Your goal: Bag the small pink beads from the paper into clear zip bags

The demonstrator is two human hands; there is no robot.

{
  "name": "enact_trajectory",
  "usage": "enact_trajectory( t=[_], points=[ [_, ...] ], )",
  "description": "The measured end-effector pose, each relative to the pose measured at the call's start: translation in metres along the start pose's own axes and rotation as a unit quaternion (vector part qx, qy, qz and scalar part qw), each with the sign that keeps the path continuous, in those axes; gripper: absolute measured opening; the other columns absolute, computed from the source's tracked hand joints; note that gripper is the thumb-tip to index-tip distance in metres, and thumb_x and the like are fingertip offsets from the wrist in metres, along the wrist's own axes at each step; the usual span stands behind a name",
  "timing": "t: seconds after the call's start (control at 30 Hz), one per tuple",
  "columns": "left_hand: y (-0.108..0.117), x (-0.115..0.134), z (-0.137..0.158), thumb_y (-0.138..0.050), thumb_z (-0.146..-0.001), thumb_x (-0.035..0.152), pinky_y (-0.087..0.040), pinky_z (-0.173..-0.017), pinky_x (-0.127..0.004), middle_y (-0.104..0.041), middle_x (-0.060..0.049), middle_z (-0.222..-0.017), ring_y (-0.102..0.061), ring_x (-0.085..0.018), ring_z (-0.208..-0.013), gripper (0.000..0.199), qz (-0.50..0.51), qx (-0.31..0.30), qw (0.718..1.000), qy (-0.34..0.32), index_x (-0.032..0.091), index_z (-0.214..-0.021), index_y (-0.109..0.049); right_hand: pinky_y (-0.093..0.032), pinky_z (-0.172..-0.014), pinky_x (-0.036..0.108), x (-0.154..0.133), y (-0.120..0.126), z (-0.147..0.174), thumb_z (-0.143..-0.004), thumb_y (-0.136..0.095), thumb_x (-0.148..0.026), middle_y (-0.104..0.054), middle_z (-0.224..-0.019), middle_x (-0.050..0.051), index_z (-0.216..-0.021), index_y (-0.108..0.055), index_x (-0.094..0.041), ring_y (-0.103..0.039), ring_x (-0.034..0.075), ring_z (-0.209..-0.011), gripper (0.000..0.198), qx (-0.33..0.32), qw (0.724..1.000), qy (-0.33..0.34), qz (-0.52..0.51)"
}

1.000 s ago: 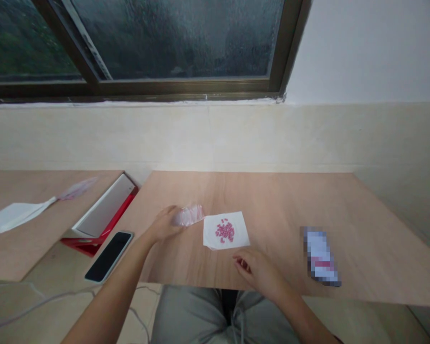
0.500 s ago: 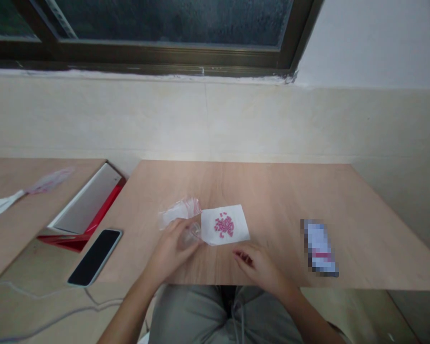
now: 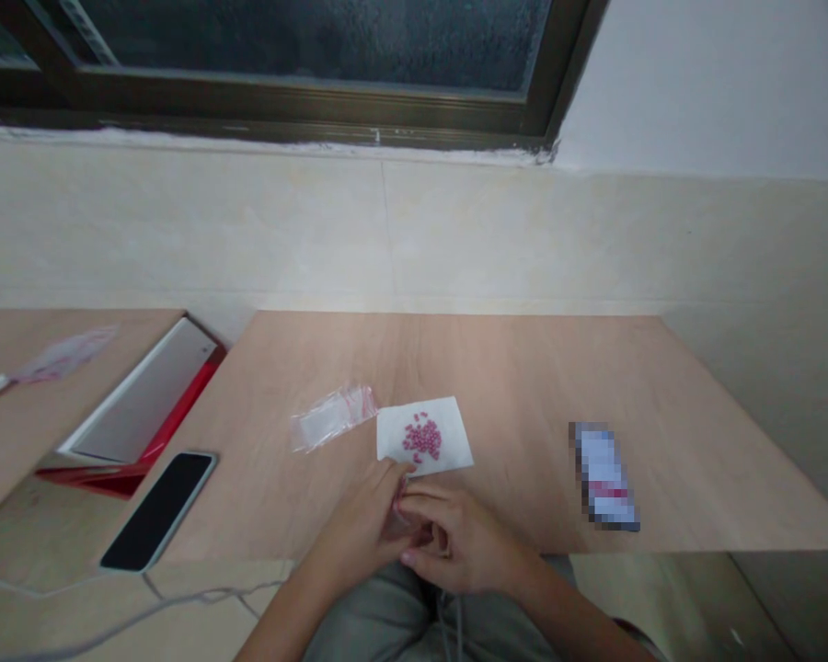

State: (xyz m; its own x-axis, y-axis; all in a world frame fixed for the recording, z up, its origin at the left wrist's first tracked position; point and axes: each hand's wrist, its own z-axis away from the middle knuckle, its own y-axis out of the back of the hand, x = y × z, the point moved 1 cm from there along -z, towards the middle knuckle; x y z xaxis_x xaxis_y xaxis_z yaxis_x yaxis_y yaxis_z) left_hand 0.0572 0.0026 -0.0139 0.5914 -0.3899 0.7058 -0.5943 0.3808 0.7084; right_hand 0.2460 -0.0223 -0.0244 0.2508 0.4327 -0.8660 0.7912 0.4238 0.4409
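Left hand [image 3: 364,522] pinches clear plastic [image 3: 398,520]; right hand [image 3: 467,541] curls against it, grip unclear.
Left fingertips [image 3: 390,471] obscure corner of paper [image 3: 457,443] bearing pink pieces [image 3: 423,438]; flat bag [image 3: 333,418] adjoins; phone [image 3: 158,512] left, pixelated object [image 3: 605,478] right.

I look through one camera worn on the person's head, facing forward and down over the lap [image 3: 379,621]. The left hand [image 3: 365,519] and right hand [image 3: 459,542] sit close below; beyond the table [image 3: 524,386] I see the wall [image 3: 469,230] and window [image 3: 317,37].

Plain room: desk [image 3: 524,386] beneath window [image 3: 317,44]
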Motion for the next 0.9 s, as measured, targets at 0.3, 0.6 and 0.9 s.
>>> enact_trajectory(
  t=[0.3, 0.6, 0.9],
  points=[
    [-0.007, 0.003, -0.007, -0.06, -0.073, 0.016, -0.047, -0.088, -0.037, -0.062, -0.006, -0.102, -0.059, -0.025, -0.099, 0.028, 0.016, -0.073, 0.997, 0.015, 0.021, -0.101, -0.058, -0.051, -0.079, 0.026, 0.001, 0.007, 0.001, -0.085, -0.068, -0.043, -0.069, -0.102, 0.005, -0.099, -0.065, -0.02, -0.065, 0.019, -0.093, 0.027, -0.084, 0.993, 0.011, 0.086],
    [-0.019, -0.002, -0.001, -0.062, -0.067, 0.014, -0.048, -0.085, -0.036, -0.065, -0.005, -0.101, -0.061, -0.025, -0.097, 0.033, 0.014, -0.104, 0.994, 0.007, 0.022, -0.099, -0.057, -0.049, -0.075, 0.027, 0.006, -0.008, 0.004, -0.08, -0.07, -0.058, -0.07, -0.105, 0.006, -0.102, -0.064, -0.019, -0.066, 0.022, -0.094, 0.045, -0.145, 0.976, 0.006, 0.162],
    [-0.027, -0.01, 0.002, -0.057, -0.073, 0.011, -0.046, -0.083, -0.036, -0.063, -0.005, -0.096, -0.059, -0.025, -0.094, 0.023, -0.02, -0.097, 0.995, -0.012, 0.022, -0.093, -0.056, -0.051, -0.067, 0.029, 0.018, -0.027, 0.002, -0.086, -0.061, -0.062, -0.073, -0.091, 0.009, -0.092, -0.067, -0.015, -0.067, 0.023, -0.081, 0.047, -0.192, 0.954, 0.004, 0.23]
  ],
)
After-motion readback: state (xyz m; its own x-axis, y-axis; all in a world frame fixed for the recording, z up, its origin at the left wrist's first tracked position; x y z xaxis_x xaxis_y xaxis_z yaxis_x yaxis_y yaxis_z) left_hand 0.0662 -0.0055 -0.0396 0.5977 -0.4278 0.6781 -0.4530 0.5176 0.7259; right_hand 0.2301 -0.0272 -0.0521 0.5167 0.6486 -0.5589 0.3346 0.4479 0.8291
